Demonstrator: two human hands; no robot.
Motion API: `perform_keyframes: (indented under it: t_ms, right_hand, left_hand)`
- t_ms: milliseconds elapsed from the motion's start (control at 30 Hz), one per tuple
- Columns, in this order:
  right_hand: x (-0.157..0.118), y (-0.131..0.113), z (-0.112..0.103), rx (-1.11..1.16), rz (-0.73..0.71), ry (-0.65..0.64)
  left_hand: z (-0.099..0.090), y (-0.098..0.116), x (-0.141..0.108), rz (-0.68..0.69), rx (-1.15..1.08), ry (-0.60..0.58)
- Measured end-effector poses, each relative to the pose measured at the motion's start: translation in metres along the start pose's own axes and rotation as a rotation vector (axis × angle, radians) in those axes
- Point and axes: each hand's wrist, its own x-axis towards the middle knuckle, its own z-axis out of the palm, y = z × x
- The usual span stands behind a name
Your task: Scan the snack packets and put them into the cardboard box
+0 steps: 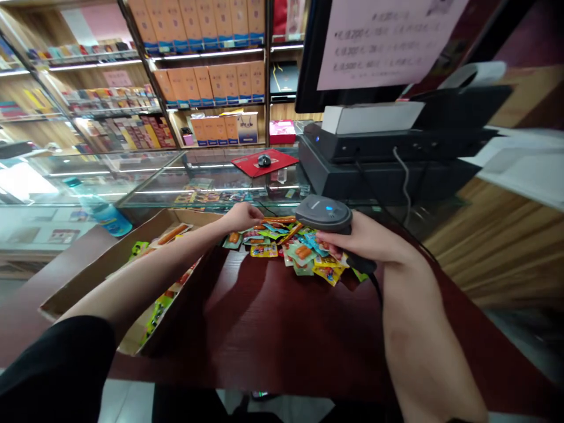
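My right hand (352,238) is wrapped round a dark grey barcode scanner (324,212), whose top shows a blue light. The scanner hangs over a heap of small packaged snacks (304,251) in green, blue and yellow wrappers. At the heap's left back edge, my left hand (243,217) has its fingers pinched at the end of a long orange-brown sausage stick (279,220). A second thin stick (291,234) lies slanted across the packets. Under my left forearm stands an open cardboard box (88,276) with sausage sticks and green packets inside.
The dark red tabletop (247,329) carries all this. A water bottle (103,210) leans behind the box. A glass display counter (211,170) bears a computer mouse (264,160) on a red mat. Black till equipment (388,147) and a monitor stand at the right.
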Motion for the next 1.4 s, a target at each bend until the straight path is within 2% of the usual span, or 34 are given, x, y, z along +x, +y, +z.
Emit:
perform_keyframes:
  t_ms: [133,300,400,500,567,667,800,1000,1100,1200,1300,1400]
  right_hand:
    - [-0.001,0.005,-0.005,0.012,-0.004,0.026]
    - [-0.002,0.009,-0.007,0.041,-0.022,0.024]
    - [-0.001,0.011,-0.008,0.019,-0.042,0.026]
    - [0.0,0.01,-0.006,0.01,-0.038,0.025]
    - [0.001,0.007,-0.004,0.012,-0.024,0.015]
    - [0.003,0.002,0.002,0.0,-0.026,0.007]
    - [0.009,-0.002,0.013,-0.028,-0.056,0.0]
    - [0.019,-0.004,0.038,-0.049,-0.027,-0.015]
    - [0.021,-0.012,0.057,-0.072,-0.046,-0.038]
    - [0.02,-0.021,0.079,-0.007,-0.064,-0.037]
    - [0.017,-0.028,0.101,0.037,-0.113,-0.046]
    - [0.014,-0.035,0.117,0.005,-0.16,-0.022]
  left_hand:
    - [0.033,0.018,0.032,0.174,0.308,0.032]
    - [0.059,0.022,0.057,0.143,0.485,-0.014]
    - [0.062,0.017,0.065,0.128,0.51,-0.103]
    - [0.058,0.008,0.066,0.098,0.469,-0.217]
    - [0.053,0.0,0.063,0.056,0.436,-0.246]
    - [0.044,-0.011,0.049,0.01,0.377,-0.231]
    - [0.025,-0.014,0.015,-0.097,0.195,-0.131]
    - [-0.035,-0.012,-0.051,-0.162,0.004,-0.08]
    - [-0.067,-0.02,-0.081,-0.226,-0.031,-0.027]
    - [-0.09,-0.034,-0.107,-0.282,-0.024,-0.034]
    - [-0.102,-0.049,-0.131,-0.309,0.026,-0.019]
    - [-0.104,-0.059,-0.152,-0.331,0.046,-0.038]
